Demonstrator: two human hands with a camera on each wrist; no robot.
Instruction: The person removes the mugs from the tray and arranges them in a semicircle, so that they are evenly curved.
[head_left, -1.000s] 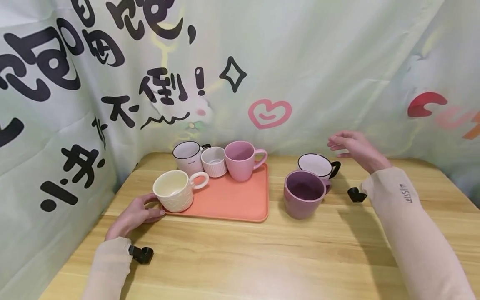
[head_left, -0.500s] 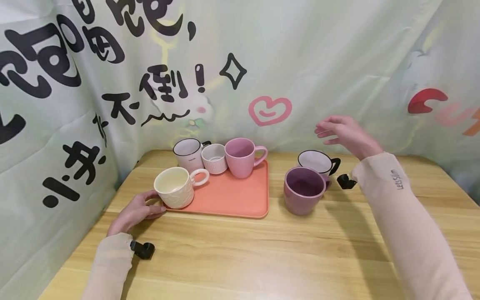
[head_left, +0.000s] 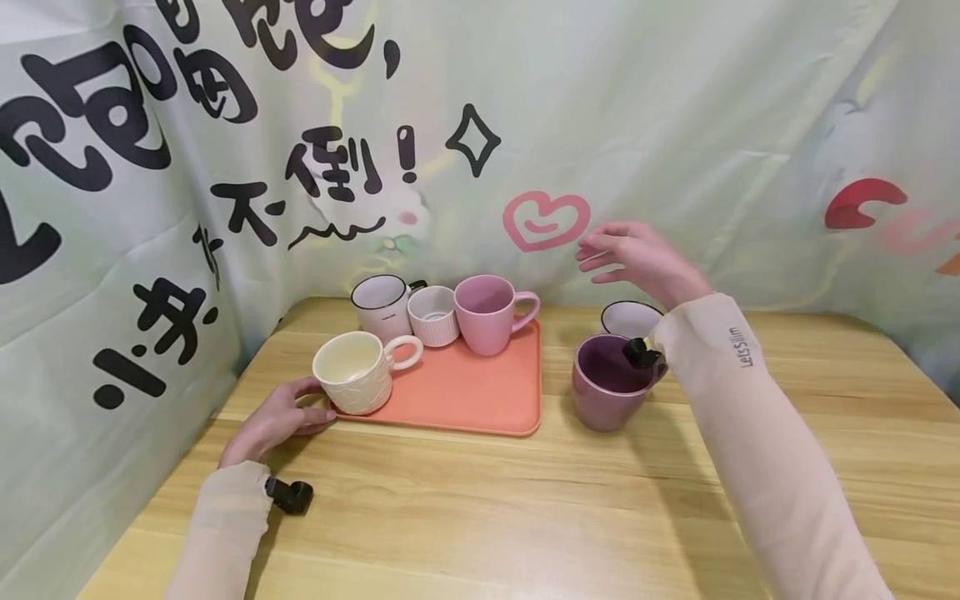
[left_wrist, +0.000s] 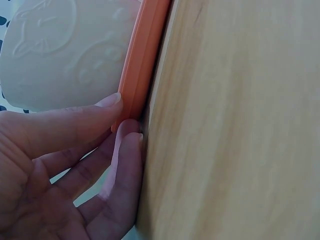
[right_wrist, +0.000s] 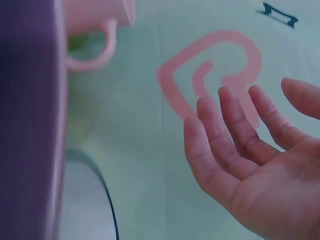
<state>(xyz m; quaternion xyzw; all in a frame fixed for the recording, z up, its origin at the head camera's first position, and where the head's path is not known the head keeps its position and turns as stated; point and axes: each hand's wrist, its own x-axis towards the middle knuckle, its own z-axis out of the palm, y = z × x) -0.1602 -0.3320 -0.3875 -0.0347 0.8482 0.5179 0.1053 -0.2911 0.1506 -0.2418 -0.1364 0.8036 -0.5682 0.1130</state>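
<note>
At the tray's near left corner, my left hand [head_left: 281, 412] pinches the rim of the orange tray [head_left: 480, 400], its thumb [left_wrist: 107, 101] on the edge and fingers curled against it from the side. Right beside that hand, a cream mug [head_left: 352, 379] with raised patterns stands on the tray. My right hand [head_left: 633, 257] hangs in the air, fingers spread and slightly bent, holding nothing. Below it stand a purple mug [head_left: 603, 396] and a white black-rimmed mug [head_left: 624, 317], partly hidden by the purple mug and my sleeve.
Along the tray's back are another white black-rimmed mug [head_left: 378, 307], a small ribbed white cup [head_left: 435, 325] and a pink mug [head_left: 483, 321]. A printed curtain [head_left: 675, 125] rises behind the wooden table [head_left: 450, 508] and along its left side.
My right hand has moved left and slightly up, from beside the right-hand white mug to above and behind the mugs. The left hand has stayed at the tray corner.
</note>
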